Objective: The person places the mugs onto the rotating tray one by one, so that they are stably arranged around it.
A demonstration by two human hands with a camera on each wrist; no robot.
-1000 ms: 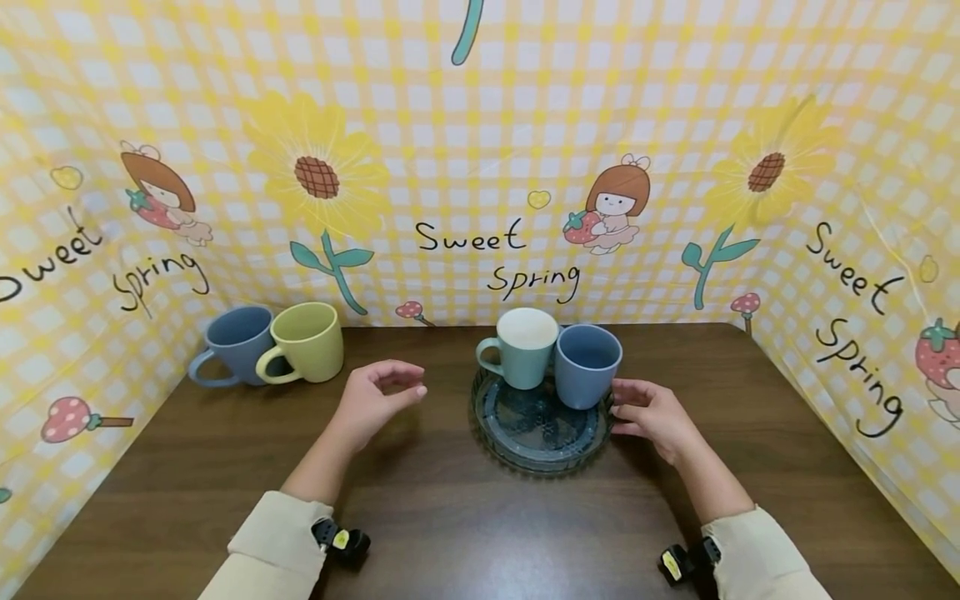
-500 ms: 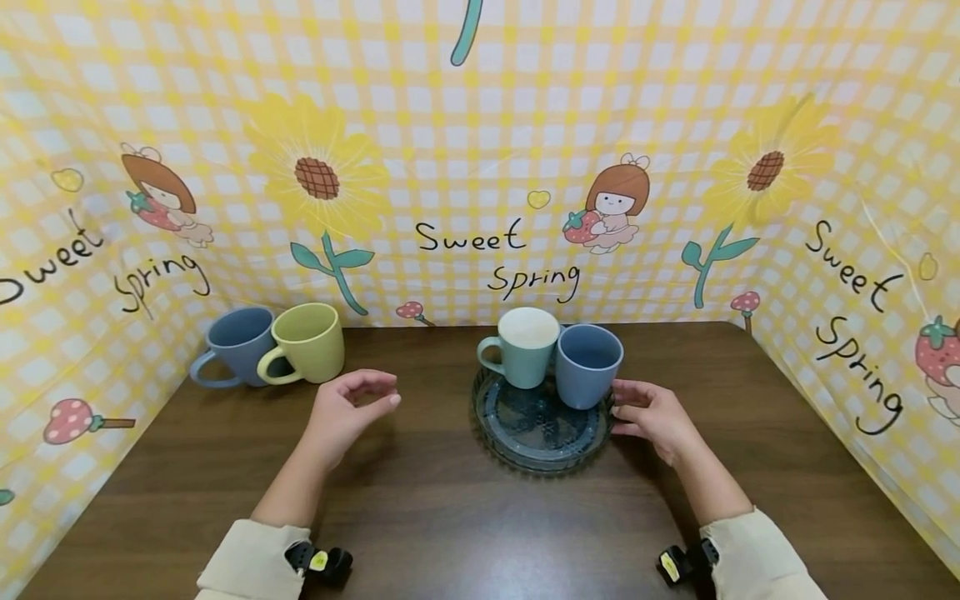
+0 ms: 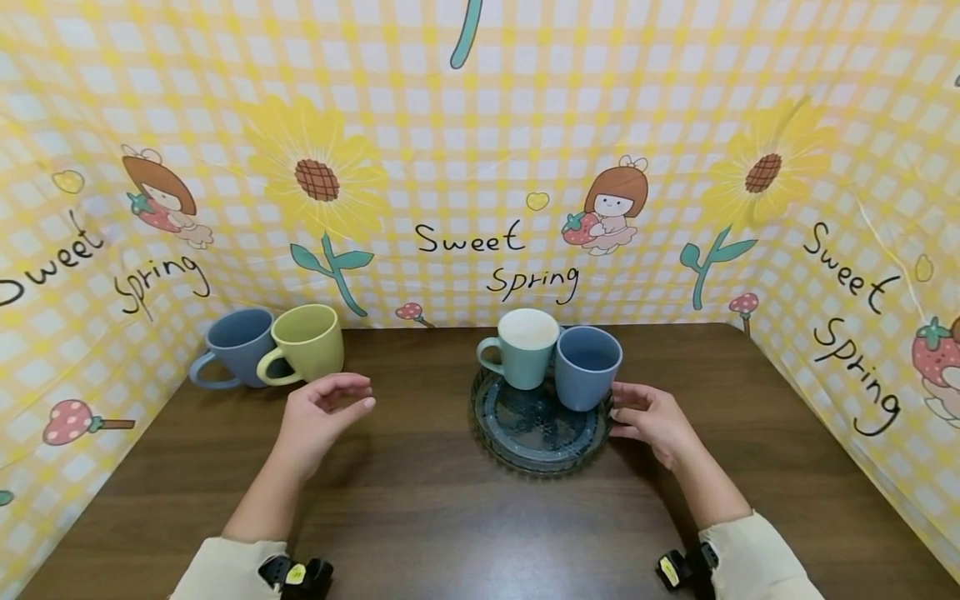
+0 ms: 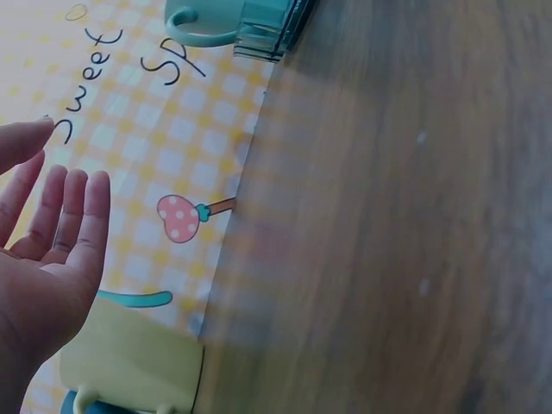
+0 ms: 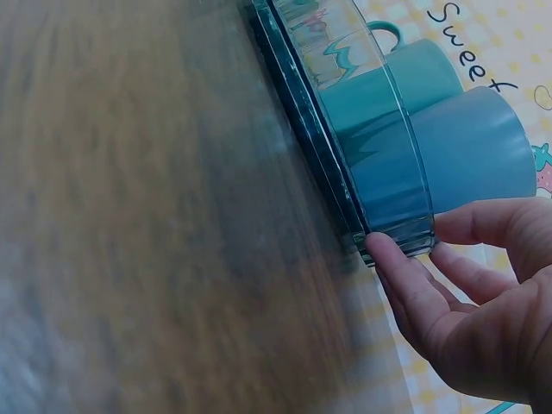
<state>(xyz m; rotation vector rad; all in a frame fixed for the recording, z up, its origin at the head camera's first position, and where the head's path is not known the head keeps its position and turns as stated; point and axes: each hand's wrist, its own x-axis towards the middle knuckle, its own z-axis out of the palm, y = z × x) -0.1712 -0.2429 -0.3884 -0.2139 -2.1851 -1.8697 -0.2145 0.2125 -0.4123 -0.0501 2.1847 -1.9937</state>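
A dark see-through round glass tray (image 3: 540,442) with a ribbed rim stands on the table. A teal mug (image 3: 525,358) with a pale inside and a blue mug (image 3: 587,371) stand upright in its back half, side by side. My right hand (image 3: 652,421) pinches the tray's right side, with thumb and fingers at its wall (image 5: 405,237) beside the blue mug. My left hand (image 3: 318,421) hovers over the table at left, fingers loosely bent and holding nothing. It is nearest to a yellow-green mug (image 3: 309,343), which stands just behind it.
Another blue mug (image 3: 238,346) stands left of the yellow-green one, both handles toward the left. A checked cloth (image 3: 450,283) with printed flowers encloses the back and sides of the brown wooden table (image 3: 465,533).
My left hand has moved left and slightly toward me, away from the tray and nearer the yellow-green mug. The right hand, tray and mugs have stayed in place.
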